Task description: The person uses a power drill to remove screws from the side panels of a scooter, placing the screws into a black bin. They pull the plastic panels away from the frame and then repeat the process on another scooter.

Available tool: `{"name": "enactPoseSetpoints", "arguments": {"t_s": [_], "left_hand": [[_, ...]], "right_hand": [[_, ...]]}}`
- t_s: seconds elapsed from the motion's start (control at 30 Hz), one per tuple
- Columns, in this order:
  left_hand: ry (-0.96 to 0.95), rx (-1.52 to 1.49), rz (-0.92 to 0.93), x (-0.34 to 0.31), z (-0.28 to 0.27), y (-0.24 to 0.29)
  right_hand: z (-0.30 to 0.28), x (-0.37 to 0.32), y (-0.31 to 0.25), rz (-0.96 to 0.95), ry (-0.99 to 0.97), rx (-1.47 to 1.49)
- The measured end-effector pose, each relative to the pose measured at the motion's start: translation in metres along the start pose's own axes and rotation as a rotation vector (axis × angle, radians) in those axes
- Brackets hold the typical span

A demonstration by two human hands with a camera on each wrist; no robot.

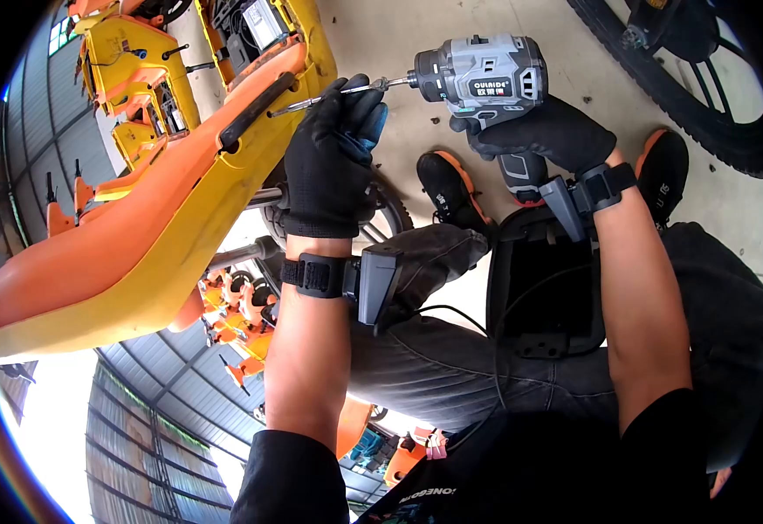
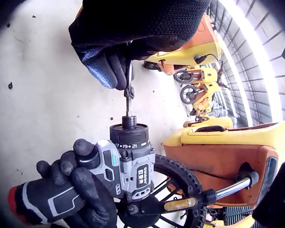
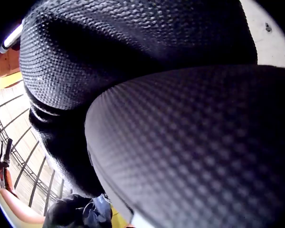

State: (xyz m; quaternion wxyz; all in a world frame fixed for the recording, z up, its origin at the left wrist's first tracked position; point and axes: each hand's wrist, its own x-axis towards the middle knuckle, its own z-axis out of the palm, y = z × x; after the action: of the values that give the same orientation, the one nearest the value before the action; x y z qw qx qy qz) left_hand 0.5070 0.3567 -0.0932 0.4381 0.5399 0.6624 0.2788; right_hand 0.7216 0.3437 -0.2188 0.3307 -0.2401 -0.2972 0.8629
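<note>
In the head view my gloved right hand (image 1: 556,135) grips the handle of a grey and black cordless drill (image 1: 495,74), whose chuck points left. A long thin metal bit (image 1: 399,81) runs out from the chuck. My gloved left hand (image 1: 333,166) pinches this bit partway along, and its far end sticks out past the fingers. The left wrist view shows a small dark lump on the bit between the left fingers (image 2: 115,73) and the chuck (image 2: 129,124). Close up in the right wrist view, the right glove (image 3: 133,42) and the drill's dark textured handle (image 3: 194,133) fill most of the picture.
An orange and yellow scooter body (image 1: 154,201) lies close to the left hand's left side. A black tyre (image 1: 696,96) stands at the upper right. My shoe (image 1: 447,188) is on the pale floor below the drill. More orange and yellow scooters (image 1: 242,314) stand beyond.
</note>
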Motion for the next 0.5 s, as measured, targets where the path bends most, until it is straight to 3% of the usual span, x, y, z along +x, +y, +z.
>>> {"name": "enactPoseSetpoints", "arguments": {"t_s": [0.07, 0.17, 0.27, 0.33, 0.43, 0.5], "left_hand": [[-0.001, 0.029, -0.001, -0.002, -0.005, -0.005], [-0.068, 0.553, 0.213, -0.017, -0.037, -0.039], [0.012, 0.217, -0.027, -0.033, -0.064, -0.041], [0.179, 0.543, 0.031, -0.035, -0.070, -0.036], [0.232, 0.196, -0.089, -0.028, -0.080, -0.035], [0.373, -0.288, -0.236, -0.028, -0.077, -0.032]], "right_hand": [[0.000, 0.002, 0.004, 0.010, 0.008, -0.040], [-0.001, 0.001, 0.003, 0.021, 0.038, -0.036], [-0.012, -0.001, 0.006, 0.025, 0.051, 0.013], [-0.013, -0.003, 0.002, -0.007, 0.088, 0.010], [-0.018, -0.005, 0.004, 0.045, 0.116, 0.089], [-0.021, -0.004, 0.008, 0.028, 0.085, 0.132]]}}
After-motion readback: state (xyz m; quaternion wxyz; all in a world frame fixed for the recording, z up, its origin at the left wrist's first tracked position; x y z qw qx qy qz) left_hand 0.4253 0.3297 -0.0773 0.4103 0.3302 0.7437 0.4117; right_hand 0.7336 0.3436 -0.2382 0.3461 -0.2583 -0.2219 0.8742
